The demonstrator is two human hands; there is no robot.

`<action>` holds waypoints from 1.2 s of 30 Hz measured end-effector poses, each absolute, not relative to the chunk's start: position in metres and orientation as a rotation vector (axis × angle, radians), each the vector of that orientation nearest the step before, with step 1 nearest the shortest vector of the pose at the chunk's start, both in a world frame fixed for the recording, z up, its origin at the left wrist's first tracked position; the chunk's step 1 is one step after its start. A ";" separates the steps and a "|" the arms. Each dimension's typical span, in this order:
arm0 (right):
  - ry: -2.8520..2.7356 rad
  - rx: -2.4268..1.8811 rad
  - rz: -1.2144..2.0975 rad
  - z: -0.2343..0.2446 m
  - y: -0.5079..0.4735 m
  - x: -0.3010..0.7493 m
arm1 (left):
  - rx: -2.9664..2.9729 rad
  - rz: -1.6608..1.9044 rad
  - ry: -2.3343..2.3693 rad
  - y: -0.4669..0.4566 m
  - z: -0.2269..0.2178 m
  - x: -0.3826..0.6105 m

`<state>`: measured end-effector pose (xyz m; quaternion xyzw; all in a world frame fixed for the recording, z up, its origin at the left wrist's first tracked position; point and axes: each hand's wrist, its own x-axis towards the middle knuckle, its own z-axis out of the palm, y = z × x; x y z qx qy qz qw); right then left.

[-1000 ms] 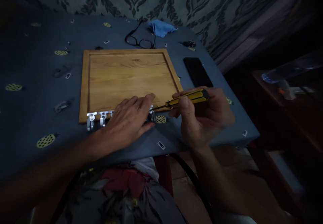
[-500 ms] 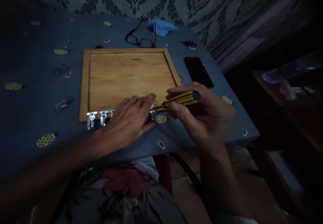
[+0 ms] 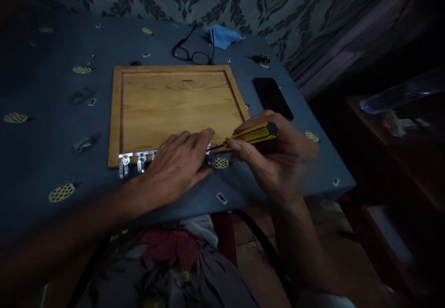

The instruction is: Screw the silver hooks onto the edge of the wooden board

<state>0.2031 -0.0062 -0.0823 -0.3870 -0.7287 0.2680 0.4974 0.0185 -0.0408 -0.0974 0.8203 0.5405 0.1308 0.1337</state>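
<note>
A wooden board with a raised rim lies on the table. Along its near edge runs a silver metal hook rail, whose hooks hang over the edge. My left hand is laid across the middle of the rail, holding it against the board, fingers over the wood and thumb below the edge; it hides that stretch of rail. In my right hand is a yellow and black screwdriver, pinched by the handle. Its shaft points left to the rail's right end, where the tip's contact is too dark to make out.
Beyond the board are eyeglasses and a blue cloth. A black phone lies to the right, with a small dark object behind it. Loose metal pieces lie left. The table ends close in front of me.
My right hand has turned slightly around the screwdriver handle. My left hand stays on the rail and the board has not visibly moved; the whole view shifts a little.
</note>
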 end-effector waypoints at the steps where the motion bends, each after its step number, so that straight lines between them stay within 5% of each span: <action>1: -1.743 -0.951 0.664 -0.082 -0.007 0.202 | 2.388 0.373 1.569 -0.041 -0.098 0.019; 13: -1.765 -0.899 0.988 -0.071 -0.005 0.216 | 2.411 0.375 1.543 -0.041 -0.098 0.017; 36: -1.761 -0.966 0.737 -0.077 -0.006 0.206 | 2.409 0.483 1.510 -0.040 -0.104 0.014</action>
